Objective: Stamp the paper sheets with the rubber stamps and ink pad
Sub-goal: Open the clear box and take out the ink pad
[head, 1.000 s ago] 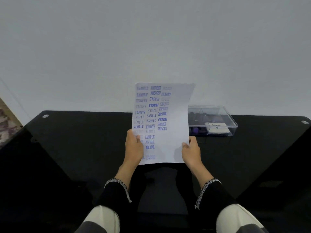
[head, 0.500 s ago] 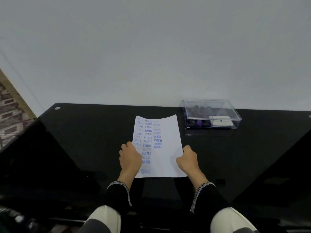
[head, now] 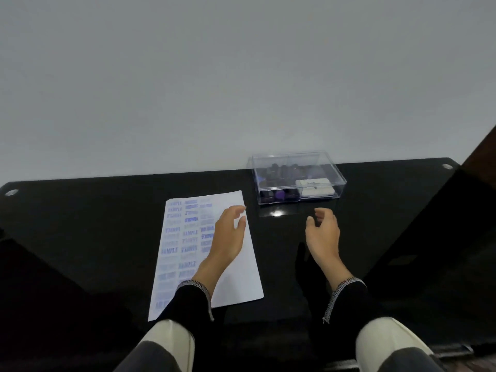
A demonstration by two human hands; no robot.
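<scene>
While a pale wall fills the upper half of the view, a glossy black worktop (head: 80, 237) stretches across the lower half. Left of centre, a white paper sheet (head: 241, 275) lies flat on it, its left and middle parts covered in rows of blue stamped words such as "SAMPLE". Over the sheet's right part is the left hand (head: 228, 234), its fingers (head: 237, 210) loosely curled and spread, holding nothing; whether it touches the paper cannot be told. Further right, the right hand (head: 322, 234) is over bare worktop, fingers loosely curled and empty. Beyond it, near the wall, stands a closed clear plastic box (head: 296, 177) holding dark and purple rubber stamps (head: 276, 181) beside a white ink pad (head: 314, 187).
</scene>
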